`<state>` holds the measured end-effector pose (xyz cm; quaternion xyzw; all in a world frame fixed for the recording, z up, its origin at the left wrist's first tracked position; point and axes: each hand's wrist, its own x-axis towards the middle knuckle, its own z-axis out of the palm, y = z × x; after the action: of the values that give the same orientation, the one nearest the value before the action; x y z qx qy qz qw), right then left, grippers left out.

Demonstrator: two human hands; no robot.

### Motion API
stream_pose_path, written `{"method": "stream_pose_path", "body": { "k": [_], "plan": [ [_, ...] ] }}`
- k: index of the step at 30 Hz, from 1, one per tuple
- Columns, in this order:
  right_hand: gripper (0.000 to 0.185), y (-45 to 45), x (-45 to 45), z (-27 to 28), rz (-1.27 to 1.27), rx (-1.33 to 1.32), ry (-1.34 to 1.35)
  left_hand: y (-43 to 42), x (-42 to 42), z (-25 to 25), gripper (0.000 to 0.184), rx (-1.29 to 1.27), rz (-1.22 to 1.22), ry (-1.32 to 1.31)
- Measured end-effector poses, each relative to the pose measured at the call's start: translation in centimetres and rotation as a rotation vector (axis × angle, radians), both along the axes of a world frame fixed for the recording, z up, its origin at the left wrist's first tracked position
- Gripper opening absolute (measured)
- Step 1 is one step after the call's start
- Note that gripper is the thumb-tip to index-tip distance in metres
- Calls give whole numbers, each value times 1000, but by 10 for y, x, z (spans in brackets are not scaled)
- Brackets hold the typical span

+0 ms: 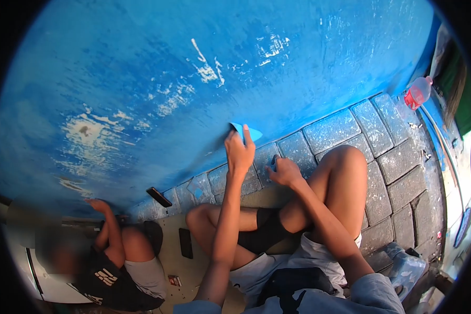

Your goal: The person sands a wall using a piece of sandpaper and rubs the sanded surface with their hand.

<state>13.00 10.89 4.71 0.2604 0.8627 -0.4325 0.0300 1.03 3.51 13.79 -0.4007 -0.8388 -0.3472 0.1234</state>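
At far left, a co-worker's hand (97, 205) reaches to the scuffed blue wall (141, 47); rightward, a black phone (186, 243) lies on the floor; the person's left-hand fingers (233, 140) clamp a light-blue sheet (255, 134) against the wall; the right hand (286, 171) grips a small dark object (275, 159), hard to identify, above grey pavers (329, 131); then a red-labelled bottle (418, 93)

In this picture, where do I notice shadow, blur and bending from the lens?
Head view: soft shadow on the blue wall beside the left hand; head view: a blurred patch over the co-worker's head; head view: curved rows of paving blocks, rounded black borders.
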Motion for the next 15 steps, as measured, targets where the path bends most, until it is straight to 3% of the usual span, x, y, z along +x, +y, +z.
{"method": "stream_pose_path", "body": {
  "k": [4, 8, 11, 15],
  "plan": [
    [46, -4, -2, 0, 18, 32, -2, 5, 9, 40, 35, 101, 65, -47],
    [49, -6, -3, 2, 62, 58, -60, 11, 4, -27, 34, 52, -10, 29],
    [51, -5, 1, 0, 149, 86, -110, 15, 5, -30, 34, -16, -18, 7],
    [52, -6, 4, -2, 179, 66, -123, 20, 10, 31, 35, -21, 30, -17]
  ]
}}
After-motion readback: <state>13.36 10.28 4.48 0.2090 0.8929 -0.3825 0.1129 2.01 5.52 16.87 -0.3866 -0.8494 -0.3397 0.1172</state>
